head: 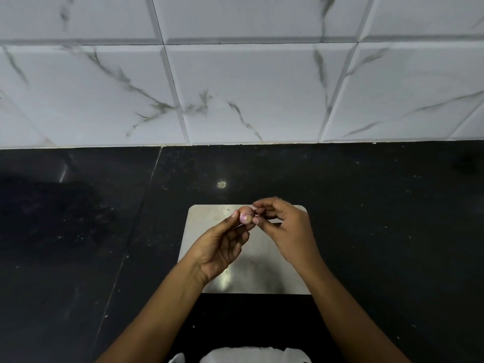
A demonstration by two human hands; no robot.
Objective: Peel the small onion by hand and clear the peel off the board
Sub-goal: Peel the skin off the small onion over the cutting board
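As the head camera looks forward and down, both bare forearms reach in from the lower edge and meet over the far end of the board (209,221), a pale grey, metal-looking sheet with rounded corners that lies flat on the black table (379,231).

The small onion (245,215) is off the board, held up in the air above its far edge. It is pinkish and round, with a glossy patch facing the camera. The left hand (222,248) is turned palm up and grips the onion from below and from the left, with the thumb (232,218) against its left side and the fingertips curled under it.

The right hand (286,230) comes in from the other side with its back to the camera. Its fingers (264,205) are bent and closed in a pinch at the onion's right end, touching it. Whether a flake of skin sits between them is too small to tell.

A few tiny dark specks lie on the bare middle of the board; I cannot tell what they are. A small bright reflection (221,184) shows on the table beyond the board. Behind the table rises a wall (235,87) of large white tiles with grey veins. At the very bottom edge is a piece of white cloth (248,357) — only partly in view.
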